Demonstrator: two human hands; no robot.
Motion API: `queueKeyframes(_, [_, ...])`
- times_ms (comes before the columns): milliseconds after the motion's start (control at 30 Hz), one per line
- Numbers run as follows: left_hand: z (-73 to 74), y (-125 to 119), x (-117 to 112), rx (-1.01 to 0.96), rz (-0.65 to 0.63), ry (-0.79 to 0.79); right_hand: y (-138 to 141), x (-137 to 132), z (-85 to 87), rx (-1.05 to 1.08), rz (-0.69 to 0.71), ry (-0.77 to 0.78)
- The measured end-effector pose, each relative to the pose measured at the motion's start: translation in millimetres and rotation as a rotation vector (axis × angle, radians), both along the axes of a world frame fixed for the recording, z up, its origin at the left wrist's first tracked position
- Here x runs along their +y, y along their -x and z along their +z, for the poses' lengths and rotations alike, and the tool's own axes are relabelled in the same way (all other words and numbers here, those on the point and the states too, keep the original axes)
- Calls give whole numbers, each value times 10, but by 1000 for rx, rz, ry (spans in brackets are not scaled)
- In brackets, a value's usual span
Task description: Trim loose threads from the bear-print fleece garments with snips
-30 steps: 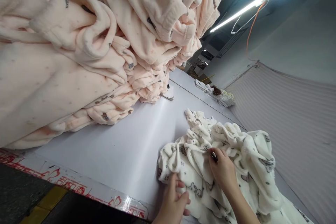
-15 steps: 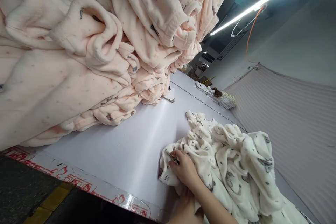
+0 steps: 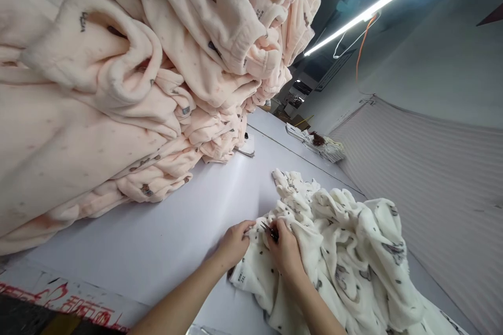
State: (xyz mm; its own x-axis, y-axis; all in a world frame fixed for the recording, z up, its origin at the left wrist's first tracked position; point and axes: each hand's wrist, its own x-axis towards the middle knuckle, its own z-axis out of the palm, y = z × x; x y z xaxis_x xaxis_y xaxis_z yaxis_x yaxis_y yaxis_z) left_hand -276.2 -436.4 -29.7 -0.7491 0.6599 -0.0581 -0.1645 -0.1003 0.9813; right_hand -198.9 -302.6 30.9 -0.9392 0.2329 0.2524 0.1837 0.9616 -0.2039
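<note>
A crumpled white fleece garment with small dark prints lies on the white table at the lower right. My left hand pinches the garment's left edge. Beside it, my right hand is closed on a small dark pair of snips, whose tips point at the cloth between my two hands. A small label shows on the garment's lower left corner.
A tall stack of peach fleece garments fills the left and top. A pile of flat white items lies far back on the table. A ribbed grey wall runs along the right, under a tube light.
My left hand has come out from under my right arm and taken the garment's left edge. My right hand with the snips has shifted slightly right. The view has tilted a little.
</note>
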Motion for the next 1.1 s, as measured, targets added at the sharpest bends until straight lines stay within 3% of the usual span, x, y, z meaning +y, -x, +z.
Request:
queueKeyframes(167, [2,-62,-48,-252,-260,-175,-3,59,125,-8,21,-65])
queueKeyframes(400, [97,-116,-151,-449,-342,-394,-268,-62,331,-86,94,-115])
queueKeyframes(600, [131,-153,-185,-493,-374,-452,-298,-207,319,-74,60,-268])
queueKeyframes(967, [131,-99,-169,-493,-470,-423,-375,-155,438,-44,-24,-77])
queueKeyframes(1033, [142,5,-135,-486,-509,-394,-450,-256,395,-97,64,29])
queueKeyframes(1100, [176,138,-110,-449,-540,-351,-520,-365,274,-225,202,26])
